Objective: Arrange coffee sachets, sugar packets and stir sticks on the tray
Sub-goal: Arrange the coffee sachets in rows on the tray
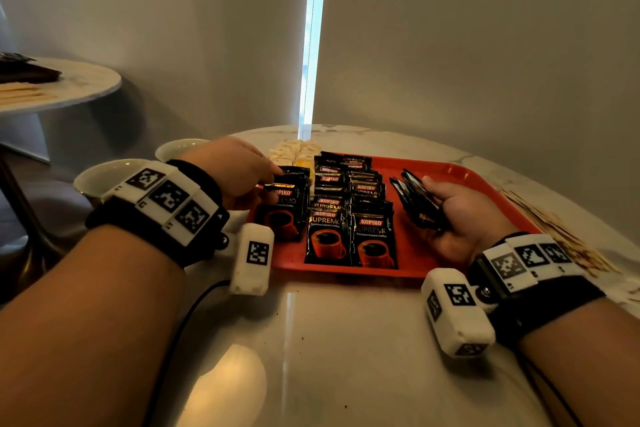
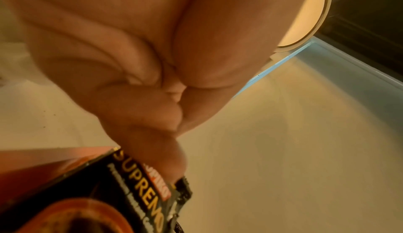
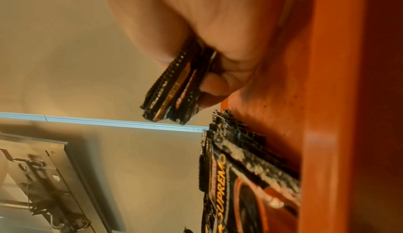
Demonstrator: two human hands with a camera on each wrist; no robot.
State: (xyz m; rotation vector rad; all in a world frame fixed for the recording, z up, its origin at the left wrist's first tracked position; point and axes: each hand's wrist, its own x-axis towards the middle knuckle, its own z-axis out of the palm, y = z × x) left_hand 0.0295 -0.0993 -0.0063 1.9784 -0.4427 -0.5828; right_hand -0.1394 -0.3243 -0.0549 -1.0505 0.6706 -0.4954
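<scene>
A red tray (image 1: pixel 408 263) lies on the marble table with black coffee sachets (image 1: pixel 372 232) overlapped in rows on its left half. My left hand (image 1: pixel 239 172) pinches the top of the leftmost coffee sachet (image 1: pixel 285 208) (image 2: pixel 139 190) at the tray's left edge. My right hand (image 1: pixel 457 210) hovers palm-up over the tray's right half and grips a fanned stack of sachets (image 1: pixel 417 199) (image 3: pixel 174 88). Pale sugar packets (image 1: pixel 294 151) lie just beyond the tray's far left corner. Wooden stir sticks (image 1: pixel 561 236) lie loose on the table to the right of the tray.
Two white cups (image 1: pixel 107 177) stand at the table's left edge behind my left wrist. A second round table (image 1: pixel 79 87) at far left carries more sticks and a dark object. A wall and a bright gap between blinds lie behind the table.
</scene>
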